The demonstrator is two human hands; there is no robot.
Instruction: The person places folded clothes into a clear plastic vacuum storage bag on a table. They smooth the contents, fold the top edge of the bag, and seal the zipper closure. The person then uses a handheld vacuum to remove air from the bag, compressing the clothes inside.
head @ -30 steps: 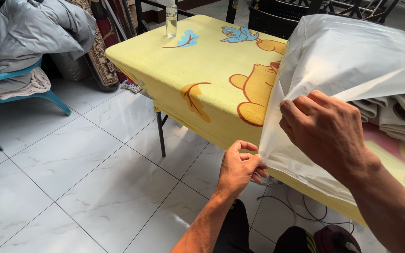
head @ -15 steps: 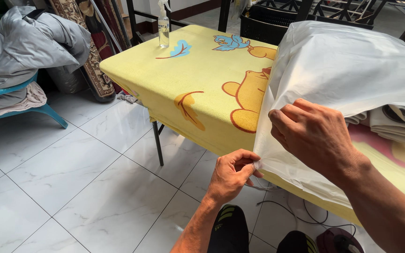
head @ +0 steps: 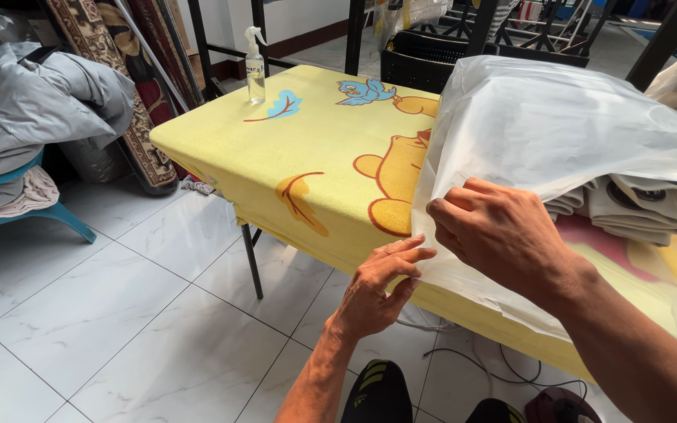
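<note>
Both hands grip the white plastic bag (head: 558, 125): right hand (head: 495, 231) pinching its edge, left hand (head: 378, 286) fingers pinching below, over the table (head: 291, 157).

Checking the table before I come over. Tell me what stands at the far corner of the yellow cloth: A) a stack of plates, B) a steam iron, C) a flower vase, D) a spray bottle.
D: a clear spray bottle with a white trigger stands upright at the far corner of the yellow cloth, away from both hands, which are at the plastic bag.
</note>
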